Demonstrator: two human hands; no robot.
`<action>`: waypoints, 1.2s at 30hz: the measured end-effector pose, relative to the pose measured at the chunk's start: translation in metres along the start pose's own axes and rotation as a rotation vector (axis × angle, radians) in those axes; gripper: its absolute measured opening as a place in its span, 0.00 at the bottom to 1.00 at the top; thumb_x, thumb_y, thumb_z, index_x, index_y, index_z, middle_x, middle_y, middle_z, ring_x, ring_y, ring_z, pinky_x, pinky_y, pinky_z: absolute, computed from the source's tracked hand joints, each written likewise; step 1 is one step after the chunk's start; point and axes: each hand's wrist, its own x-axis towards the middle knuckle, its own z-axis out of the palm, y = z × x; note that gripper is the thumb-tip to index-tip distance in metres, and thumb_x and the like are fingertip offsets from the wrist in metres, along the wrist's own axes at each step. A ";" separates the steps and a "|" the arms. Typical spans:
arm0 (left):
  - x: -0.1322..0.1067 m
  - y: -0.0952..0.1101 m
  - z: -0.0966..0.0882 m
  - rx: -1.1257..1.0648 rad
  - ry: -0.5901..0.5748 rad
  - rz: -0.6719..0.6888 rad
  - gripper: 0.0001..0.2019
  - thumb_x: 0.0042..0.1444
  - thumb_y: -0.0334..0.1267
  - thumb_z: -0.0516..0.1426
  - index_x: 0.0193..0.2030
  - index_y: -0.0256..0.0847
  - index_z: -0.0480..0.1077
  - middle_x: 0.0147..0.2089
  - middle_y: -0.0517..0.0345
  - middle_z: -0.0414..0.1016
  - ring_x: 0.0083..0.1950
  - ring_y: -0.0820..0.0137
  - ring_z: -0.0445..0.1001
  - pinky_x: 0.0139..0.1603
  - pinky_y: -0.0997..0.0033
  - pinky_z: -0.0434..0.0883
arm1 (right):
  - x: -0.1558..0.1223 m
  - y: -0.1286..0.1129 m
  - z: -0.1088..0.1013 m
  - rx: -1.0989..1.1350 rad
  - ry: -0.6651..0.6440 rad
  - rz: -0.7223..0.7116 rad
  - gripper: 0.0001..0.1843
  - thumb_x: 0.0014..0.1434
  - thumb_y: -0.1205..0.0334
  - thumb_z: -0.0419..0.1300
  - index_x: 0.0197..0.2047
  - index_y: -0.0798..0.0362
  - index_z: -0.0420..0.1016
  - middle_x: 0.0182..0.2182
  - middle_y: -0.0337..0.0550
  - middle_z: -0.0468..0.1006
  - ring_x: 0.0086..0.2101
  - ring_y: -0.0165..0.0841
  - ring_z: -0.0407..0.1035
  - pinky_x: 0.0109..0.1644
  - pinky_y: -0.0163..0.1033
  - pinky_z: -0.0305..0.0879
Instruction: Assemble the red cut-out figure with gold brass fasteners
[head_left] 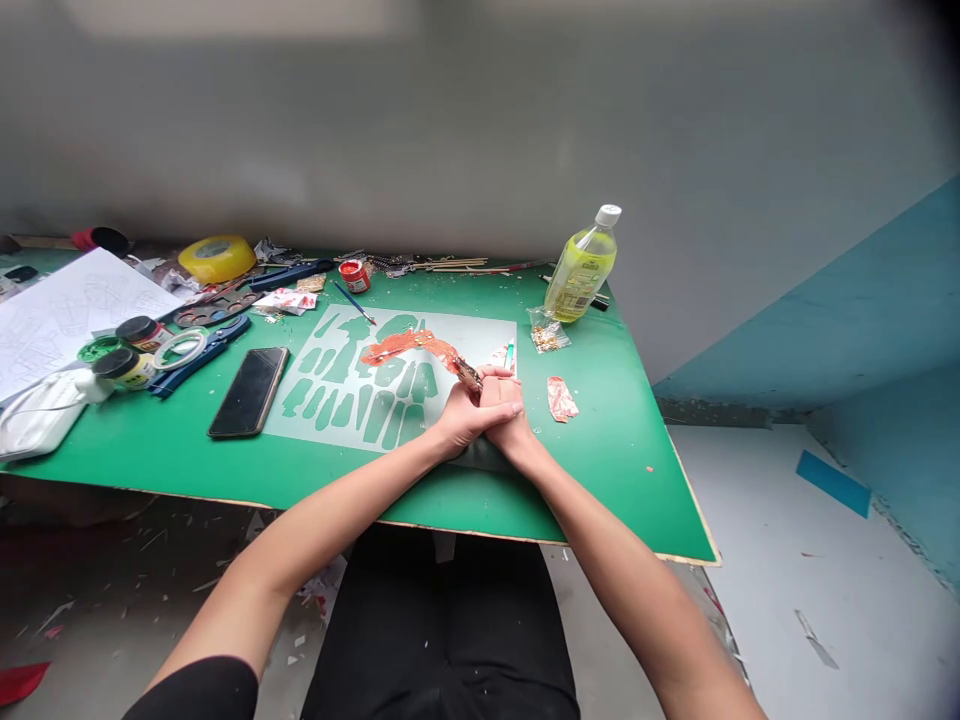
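Note:
My two hands meet over the near right part of a white stencil sheet [420, 345] with hand-shaped cut-outs, part of it painted orange-red [409, 345]. My left hand [469, 415] is closed, its fingers pressed round a small dark tool with a speckled tip [469, 373] that sticks up toward the painted patch. My right hand [506, 405] lies against the left one with fingers curled; what it grips is hidden. A green-handled pen or knife [509, 354] rests on the sheet just beyond my fingers.
The green table [622, 450] holds a black phone [250, 391], a yellow-green bottle [581, 268], a red paint jar [354, 275], a thin brush [354, 302], a yellow tape roll [217, 258], paint pots [127, 365], blue pliers [199, 350], a small bag [549, 335], an orange scrap [561, 398].

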 end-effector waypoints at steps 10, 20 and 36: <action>0.000 0.011 0.000 0.111 -0.103 0.204 0.28 0.51 0.47 0.73 0.56 0.41 0.73 0.58 0.42 0.80 0.62 0.49 0.77 0.67 0.47 0.71 | -0.010 0.009 -0.001 -0.067 0.035 -0.025 0.17 0.64 0.69 0.48 0.29 0.56 0.76 0.27 0.47 0.80 0.28 0.32 0.69 0.31 0.36 0.54; -0.001 0.001 0.008 0.013 -0.109 0.154 0.41 0.45 0.53 0.77 0.64 0.45 0.70 0.63 0.41 0.76 0.68 0.44 0.72 0.72 0.36 0.66 | -0.011 0.012 -0.015 -0.252 -0.032 -0.017 0.20 0.68 0.63 0.49 0.31 0.57 0.79 0.27 0.50 0.81 0.23 0.30 0.64 0.30 0.39 0.45; 0.006 0.023 -0.002 -0.348 0.192 0.085 0.28 0.60 0.63 0.64 0.53 0.39 0.80 0.61 0.42 0.81 0.63 0.51 0.79 0.66 0.51 0.73 | -0.008 0.025 -0.029 -0.246 0.100 0.058 0.29 0.71 0.63 0.43 0.26 0.56 0.79 0.24 0.53 0.81 0.23 0.34 0.68 0.30 0.41 0.48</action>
